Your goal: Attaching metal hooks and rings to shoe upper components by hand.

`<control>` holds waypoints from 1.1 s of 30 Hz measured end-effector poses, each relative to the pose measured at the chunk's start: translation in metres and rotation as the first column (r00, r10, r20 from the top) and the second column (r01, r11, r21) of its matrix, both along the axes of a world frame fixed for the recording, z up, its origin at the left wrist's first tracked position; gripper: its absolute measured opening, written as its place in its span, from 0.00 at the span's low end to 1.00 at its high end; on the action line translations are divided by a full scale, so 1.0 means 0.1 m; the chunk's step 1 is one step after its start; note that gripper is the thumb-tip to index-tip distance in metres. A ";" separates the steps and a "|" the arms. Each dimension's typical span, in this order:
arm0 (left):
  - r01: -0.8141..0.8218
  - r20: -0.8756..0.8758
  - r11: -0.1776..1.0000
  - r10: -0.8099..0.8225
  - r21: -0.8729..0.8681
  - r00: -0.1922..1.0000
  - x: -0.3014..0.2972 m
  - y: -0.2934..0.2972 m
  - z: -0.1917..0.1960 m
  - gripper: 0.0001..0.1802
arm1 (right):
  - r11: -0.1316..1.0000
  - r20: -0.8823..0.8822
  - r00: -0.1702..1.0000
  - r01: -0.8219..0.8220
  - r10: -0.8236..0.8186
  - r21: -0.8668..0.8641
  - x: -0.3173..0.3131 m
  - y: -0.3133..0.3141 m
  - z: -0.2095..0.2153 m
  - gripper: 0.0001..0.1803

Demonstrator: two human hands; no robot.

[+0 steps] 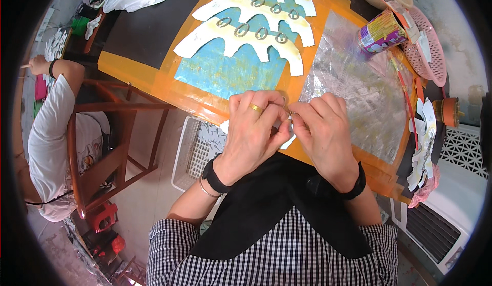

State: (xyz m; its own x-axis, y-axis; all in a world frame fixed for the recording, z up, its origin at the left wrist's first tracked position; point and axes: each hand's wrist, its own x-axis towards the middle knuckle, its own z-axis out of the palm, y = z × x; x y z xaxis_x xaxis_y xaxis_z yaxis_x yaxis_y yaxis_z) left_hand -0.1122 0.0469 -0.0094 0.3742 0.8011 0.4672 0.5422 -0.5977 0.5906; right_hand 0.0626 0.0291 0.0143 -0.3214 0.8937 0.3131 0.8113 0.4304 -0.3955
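Note:
My left hand [253, 134] and my right hand [328, 140] meet at the near edge of the table, fingertips pinched close together. A white flat piece [288, 143] shows below the fingers, mostly hidden by my left hand, which grips it. Between the fingertips is a small metallic bit; what exactly my right fingers pinch is too small to make out. Beyond my hands, three white scalloped pieces [233, 38] lie in overlapping rows, with yellowish glue-like smears and several metal rings [241, 30] on them. Under them is a blue stained sheet [225, 75].
Right of my hands lies a clear plastic sheet [353, 81]. A purple-yellow tin [382, 32], a pink basket [429, 55] and white scraps [424, 142] line the right side. A white crate [180, 168] stands below the table. At left, another person [56, 137] sits by a wooden chair [105, 109].

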 end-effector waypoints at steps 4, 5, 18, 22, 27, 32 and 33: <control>-0.014 -0.009 1.000 0.014 0.003 1.000 0.00 0.01 -0.05 0.11 | 1.000 -0.016 1.000 0.011 -0.011 -0.011 -0.02 0.02 0.00 0.10; -0.014 -0.011 1.000 0.014 0.001 1.000 0.00 0.00 -0.05 0.11 | 1.000 -0.018 1.000 0.005 -0.006 -0.025 -0.01 0.02 0.00 0.10; -0.039 -0.028 0.999 0.039 -0.013 0.999 0.02 -0.01 -0.03 0.11 | 0.995 0.054 0.998 -0.003 0.008 -0.103 -0.06 0.06 0.11 0.10; -0.039 -0.017 0.999 0.039 -0.027 0.999 0.03 0.00 -0.04 0.12 | 0.992 0.074 0.997 0.019 -0.010 -0.121 -0.08 0.08 0.09 0.11; -0.055 -0.015 0.998 0.055 -0.017 0.998 0.05 0.00 -0.03 0.12 | 0.996 0.047 0.997 0.071 -0.068 -0.063 -0.10 0.04 0.02 0.10; -0.067 -0.022 0.998 0.066 -0.009 0.998 0.06 0.00 -0.05 0.12 | 0.994 0.002 0.994 0.105 -0.105 0.000 -0.10 -0.01 -0.09 0.09; -0.067 -0.034 0.997 0.067 -0.022 0.997 0.06 0.01 -0.03 0.12 | 0.993 -0.007 0.993 0.117 -0.117 0.006 -0.10 -0.02 -0.10 0.09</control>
State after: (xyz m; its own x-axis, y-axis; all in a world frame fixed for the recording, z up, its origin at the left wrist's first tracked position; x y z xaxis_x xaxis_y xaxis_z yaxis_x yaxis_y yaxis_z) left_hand -0.1059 0.0475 -0.0127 0.3342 0.8353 0.4366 0.6000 -0.5458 0.5849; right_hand 0.0524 0.0269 0.0045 -0.2129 0.9230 0.3206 0.8538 0.3353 -0.3982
